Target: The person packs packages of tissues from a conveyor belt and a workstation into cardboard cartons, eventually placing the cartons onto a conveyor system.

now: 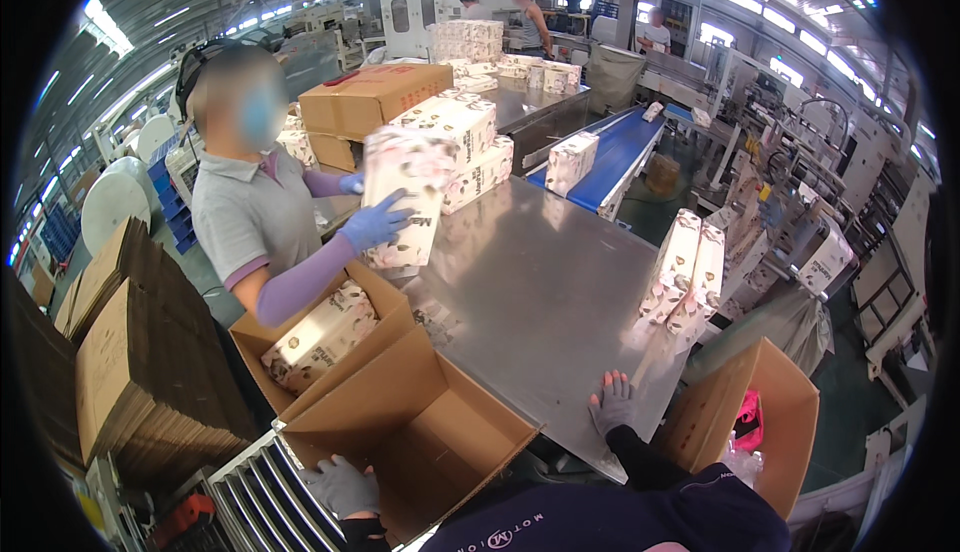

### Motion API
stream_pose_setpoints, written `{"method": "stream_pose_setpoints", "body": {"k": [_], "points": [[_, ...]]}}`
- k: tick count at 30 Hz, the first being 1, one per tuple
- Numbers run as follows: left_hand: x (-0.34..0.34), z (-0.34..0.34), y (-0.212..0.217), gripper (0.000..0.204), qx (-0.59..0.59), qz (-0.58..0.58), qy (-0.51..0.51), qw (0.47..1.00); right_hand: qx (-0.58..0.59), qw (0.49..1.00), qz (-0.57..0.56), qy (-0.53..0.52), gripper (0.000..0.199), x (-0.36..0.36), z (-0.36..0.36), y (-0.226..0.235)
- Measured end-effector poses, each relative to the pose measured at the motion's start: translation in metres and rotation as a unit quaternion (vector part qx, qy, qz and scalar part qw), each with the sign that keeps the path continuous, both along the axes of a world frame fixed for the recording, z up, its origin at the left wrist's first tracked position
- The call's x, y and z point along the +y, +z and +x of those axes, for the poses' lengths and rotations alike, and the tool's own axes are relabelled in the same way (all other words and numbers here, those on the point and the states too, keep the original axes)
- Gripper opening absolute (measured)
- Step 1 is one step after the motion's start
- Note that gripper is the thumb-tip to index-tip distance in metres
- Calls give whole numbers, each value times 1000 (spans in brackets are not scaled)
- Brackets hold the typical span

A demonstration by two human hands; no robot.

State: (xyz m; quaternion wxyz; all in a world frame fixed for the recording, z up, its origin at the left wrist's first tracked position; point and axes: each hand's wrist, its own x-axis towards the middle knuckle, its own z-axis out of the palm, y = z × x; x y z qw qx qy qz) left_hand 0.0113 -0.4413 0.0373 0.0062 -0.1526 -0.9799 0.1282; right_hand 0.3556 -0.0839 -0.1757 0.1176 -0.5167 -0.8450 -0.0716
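My left hand (343, 485), in a grey glove with bare fingertips, grips the near left wall of an open brown carton (485, 407). Its fingers lie on the outer side and its thumb toward the inside, where only bare cardboard shows. My right hand (611, 407), gloved the same way, lies flat with fingers spread on the metal table (520, 297). Two long floral-printed packs (685, 272) stand side by side on the table's right, beyond my right hand. Across from me, a co-worker in blue gloves holds a floral pack (405, 197) over another carton (385, 297) with packs inside.
The cartons sit on a roller conveyor (270, 497). Flattened cardboard (150, 372) is stacked at left. A carton with a pink item (765, 382) stands at right. Beyond the table run a blue conveyor belt (610, 157) and stacked packs (465, 132) beside a closed box (375, 97).
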Motion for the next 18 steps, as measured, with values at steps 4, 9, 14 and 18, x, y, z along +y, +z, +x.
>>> {"method": "stream_pose_setpoints", "body": {"k": [4, 9, 14, 18], "points": [[0, 0, -2, 53, -4, 16, 0, 1000, -8, 1000, -21, -5, 66, 0, -1, 2], [4, 2, 7, 54, -13, 19, 12, 1000, 6, 1000, -20, -1, 65, -4, -1, 3], [6, 2, 11, 54, -25, 10, 19, 999, 13, 1000, -15, -1, 65, -5, -1, 4], [6, 1, 11, 54, -28, -7, 25, 999, 8, 1000, -13, 1, 66, -2, -2, 2]]}}
